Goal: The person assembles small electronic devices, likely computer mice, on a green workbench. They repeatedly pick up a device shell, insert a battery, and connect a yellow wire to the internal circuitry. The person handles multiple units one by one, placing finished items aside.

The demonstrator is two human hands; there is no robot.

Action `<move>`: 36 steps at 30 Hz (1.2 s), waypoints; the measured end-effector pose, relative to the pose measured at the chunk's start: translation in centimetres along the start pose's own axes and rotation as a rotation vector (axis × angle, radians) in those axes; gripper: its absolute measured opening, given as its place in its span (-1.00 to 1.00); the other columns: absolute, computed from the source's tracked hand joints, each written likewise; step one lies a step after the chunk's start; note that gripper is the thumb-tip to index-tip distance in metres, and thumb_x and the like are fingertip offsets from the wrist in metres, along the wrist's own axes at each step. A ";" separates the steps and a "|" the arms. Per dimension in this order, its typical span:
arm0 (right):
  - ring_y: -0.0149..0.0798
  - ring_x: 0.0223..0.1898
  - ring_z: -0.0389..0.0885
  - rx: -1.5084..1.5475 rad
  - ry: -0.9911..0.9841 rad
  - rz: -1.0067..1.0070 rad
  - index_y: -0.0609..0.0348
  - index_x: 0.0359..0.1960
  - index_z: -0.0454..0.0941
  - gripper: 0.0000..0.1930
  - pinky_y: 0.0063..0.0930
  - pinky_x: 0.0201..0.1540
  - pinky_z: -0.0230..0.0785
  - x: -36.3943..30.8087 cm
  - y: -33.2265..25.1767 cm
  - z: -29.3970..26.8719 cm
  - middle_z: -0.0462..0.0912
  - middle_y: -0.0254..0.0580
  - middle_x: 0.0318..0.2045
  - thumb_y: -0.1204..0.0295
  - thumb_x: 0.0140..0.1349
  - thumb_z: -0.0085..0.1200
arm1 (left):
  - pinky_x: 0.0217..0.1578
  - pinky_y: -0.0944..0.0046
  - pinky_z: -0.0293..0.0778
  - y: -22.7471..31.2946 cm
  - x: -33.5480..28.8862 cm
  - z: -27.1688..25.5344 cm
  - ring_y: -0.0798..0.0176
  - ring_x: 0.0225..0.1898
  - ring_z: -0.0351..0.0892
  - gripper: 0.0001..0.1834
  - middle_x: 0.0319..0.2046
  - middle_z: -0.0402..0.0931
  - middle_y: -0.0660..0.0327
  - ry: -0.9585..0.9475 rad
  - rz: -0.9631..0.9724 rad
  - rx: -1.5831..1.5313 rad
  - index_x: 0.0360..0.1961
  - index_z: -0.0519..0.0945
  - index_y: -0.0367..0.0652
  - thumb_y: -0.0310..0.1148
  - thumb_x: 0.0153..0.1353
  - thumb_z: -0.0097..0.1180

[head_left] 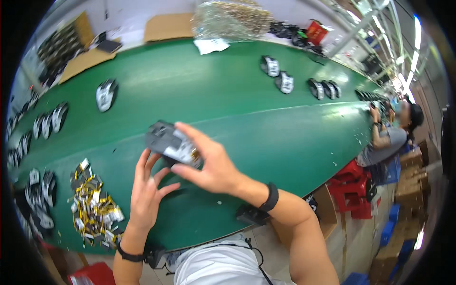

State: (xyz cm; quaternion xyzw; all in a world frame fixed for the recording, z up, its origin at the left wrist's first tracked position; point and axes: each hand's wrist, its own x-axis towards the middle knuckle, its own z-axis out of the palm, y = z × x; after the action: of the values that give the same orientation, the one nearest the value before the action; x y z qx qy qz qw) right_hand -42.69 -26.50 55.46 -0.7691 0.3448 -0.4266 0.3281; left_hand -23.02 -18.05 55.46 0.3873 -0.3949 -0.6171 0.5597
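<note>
My right hand [216, 164] grips a black and grey plastic device [173, 142] between thumb and fingers, above the green table. The device is tilted, and a small brass-coloured patch shows at the end near my thumb. Close below its left end is my left hand [146, 192], fingers apart and nothing held; whether a fingertip touches the device I cannot tell. Left of that hand lies a loose pile of small flat battery packs [95, 206] with silver faces and yellow tape. Several black and silver rounded devices [40, 194] lie at the table's left end.
More rounded devices stand on the far strip: one device [106, 95] at left, a pair [278, 74] and a short row [324, 89] at right. Cardboard [168, 27] and bubble wrap [230, 21] line the back. A co-worker [392, 135] sits at right, near red stools [351, 187]. An open box [325, 209] stands below.
</note>
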 end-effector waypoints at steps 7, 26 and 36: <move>0.05 0.12 0.56 -0.620 0.793 0.436 0.29 0.33 0.26 -0.20 -0.25 0.19 0.34 0.0 15.9 -25.5 0.57 0.22 0.08 0.07 0.16 0.27 | -0.04 0.17 0.55 0.3 0.9 -0.4 0.05 0.09 0.52 -0.31 0.21 0.33 -0.04 0.022 -0.086 0.086 0.34 0.20 -0.17 -0.13 0.26 0.10; 0.23 0.23 0.38 -1.017 0.015 0.532 -0.50 0.45 0.12 -0.20 0.36 0.17 0.22 11.2 19.7 -17.3 0.35 -0.22 0.35 -0.13 0.16 0.14 | -0.14 0.24 0.56 -0.2 1.0 -1.2 0.07 -0.11 0.66 -0.59 -0.08 0.58 -0.06 -0.016 -0.231 0.138 0.14 0.36 -0.28 -0.34 0.32 0.03; 0.20 0.24 0.38 -0.813 -0.076 0.083 -0.14 0.36 0.32 -0.18 0.05 0.22 0.34 14.8 11.4 0.4 0.38 0.08 0.28 -0.11 0.05 0.25 | -0.12 0.29 0.51 -0.6 0.5 -2.3 0.20 -0.11 0.63 -0.61 -0.06 0.58 0.04 -0.076 -0.124 0.227 0.16 0.38 -0.22 -0.34 0.36 0.04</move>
State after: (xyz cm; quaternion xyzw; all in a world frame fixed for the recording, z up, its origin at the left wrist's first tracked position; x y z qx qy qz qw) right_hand -39.30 -44.65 52.61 -0.8366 0.5038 -0.2134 0.0270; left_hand -21.20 -18.66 54.06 0.4481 -0.4582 -0.6162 0.4578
